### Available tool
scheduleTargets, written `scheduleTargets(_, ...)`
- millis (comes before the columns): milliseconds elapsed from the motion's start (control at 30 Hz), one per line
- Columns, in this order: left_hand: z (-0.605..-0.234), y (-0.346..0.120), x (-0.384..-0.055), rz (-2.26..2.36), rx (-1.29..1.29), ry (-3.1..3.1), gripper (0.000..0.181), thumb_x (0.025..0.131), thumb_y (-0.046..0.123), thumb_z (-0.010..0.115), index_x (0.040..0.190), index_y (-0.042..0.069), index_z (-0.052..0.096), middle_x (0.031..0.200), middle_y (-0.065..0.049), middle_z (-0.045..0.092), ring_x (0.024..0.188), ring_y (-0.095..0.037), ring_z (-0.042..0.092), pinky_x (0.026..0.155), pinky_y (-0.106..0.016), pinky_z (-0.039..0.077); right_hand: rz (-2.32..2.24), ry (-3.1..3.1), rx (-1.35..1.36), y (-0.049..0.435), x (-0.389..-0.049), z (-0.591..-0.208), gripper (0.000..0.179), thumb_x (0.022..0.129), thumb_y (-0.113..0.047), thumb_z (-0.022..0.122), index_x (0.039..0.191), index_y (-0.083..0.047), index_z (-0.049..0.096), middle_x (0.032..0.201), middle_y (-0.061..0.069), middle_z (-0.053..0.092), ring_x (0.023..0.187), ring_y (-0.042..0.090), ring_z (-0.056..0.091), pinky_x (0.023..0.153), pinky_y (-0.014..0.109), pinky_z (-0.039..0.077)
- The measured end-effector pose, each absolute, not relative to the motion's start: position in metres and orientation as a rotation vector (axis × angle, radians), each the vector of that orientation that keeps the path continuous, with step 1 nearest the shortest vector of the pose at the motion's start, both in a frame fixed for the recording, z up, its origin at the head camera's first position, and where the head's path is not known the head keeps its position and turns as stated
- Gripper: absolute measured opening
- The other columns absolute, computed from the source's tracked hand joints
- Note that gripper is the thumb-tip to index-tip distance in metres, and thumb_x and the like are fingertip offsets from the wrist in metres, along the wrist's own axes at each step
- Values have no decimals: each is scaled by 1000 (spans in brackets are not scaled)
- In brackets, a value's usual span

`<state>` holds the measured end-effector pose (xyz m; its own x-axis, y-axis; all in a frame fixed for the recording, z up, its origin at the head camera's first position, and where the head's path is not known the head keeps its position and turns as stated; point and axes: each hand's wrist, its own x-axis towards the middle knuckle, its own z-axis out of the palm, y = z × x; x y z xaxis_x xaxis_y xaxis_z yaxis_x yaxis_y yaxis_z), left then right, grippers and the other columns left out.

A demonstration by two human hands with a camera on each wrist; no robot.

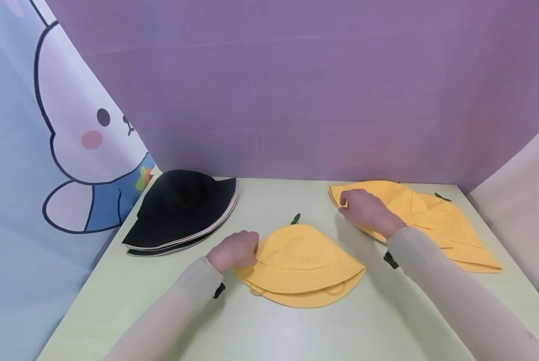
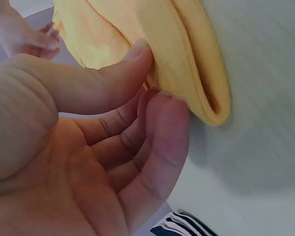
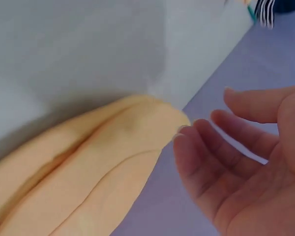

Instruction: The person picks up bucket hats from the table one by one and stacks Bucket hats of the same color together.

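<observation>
A yellow bucket hat [image 1: 298, 255] with a small green leaf [image 1: 296, 219] on its crown lies folded flat on the table's middle. My left hand [image 1: 235, 250] is at its left end, where the thumb [image 2: 137, 54] and fingertips pinch the cloth edge [image 2: 172, 64]. Farther right lie more yellow bucket hats [image 1: 450, 228], overlapping one another. My right hand [image 1: 366, 208] hovers at the left brim of these hats. In the right wrist view, its loosely bent fingers [image 3: 187, 157] come right up to the end of the yellow brim [image 3: 152, 123], with thumb and fingers apart.
Black bucket hats [image 1: 179, 210] with pale brim edges are stacked at the table's back left. Behind the pale table [image 1: 269, 333] hangs a purple cloth [image 1: 287, 90]. A blue cloth with a cartoon rabbit [image 1: 79, 120] covers the left side, a whitish one [image 1: 522, 200] the right.
</observation>
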<state>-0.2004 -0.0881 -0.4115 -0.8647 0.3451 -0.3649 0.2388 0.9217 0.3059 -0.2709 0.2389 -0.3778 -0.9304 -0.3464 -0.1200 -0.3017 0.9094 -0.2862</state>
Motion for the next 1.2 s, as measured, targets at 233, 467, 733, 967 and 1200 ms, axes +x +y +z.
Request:
scheduleTargets(233,-411,-87,-202,316,414,2668,20,84,9,77,85,11,57,83,-1,56,77,-20,54,72,-36,47,-366,2931,-523,234,-299,-382,38,100,-10,57,135,5,59,133,23,61,122,41,58,96,58,48)
scheduleTargets(467,-410,-81,-205,231,434,2675,16,84,5,71,84,11,56,80,-2,55,74,-21,52,70,-36,46,-290,2977,-549,231,-323,-390,45,97,3,48,141,6,54,144,26,50,132,45,48,97,56,48)
scheduleTargets(733,-411,-82,-203,236,402,2664,19,83,4,73,84,12,56,80,-2,56,73,-21,53,69,-36,45,-272,2898,-587,230,-337,-402,48,95,9,49,143,5,52,144,25,51,136,44,44,108,56,40)
scheduleTargets(967,-411,-82,-204,240,399,2661,20,84,7,76,84,12,57,80,-1,57,73,-19,54,69,-35,46,-201,2867,-594,231,-336,-407,49,95,9,48,143,2,54,145,24,53,136,44,45,106,52,43)
scheduleTargets(1200,-409,-82,-204,222,396,2655,19,85,8,75,85,12,57,80,-1,57,74,-19,54,69,-35,46,-178,2839,-579,228,-333,-410,54,94,9,47,147,-1,49,148,24,49,138,44,43,106,56,41)
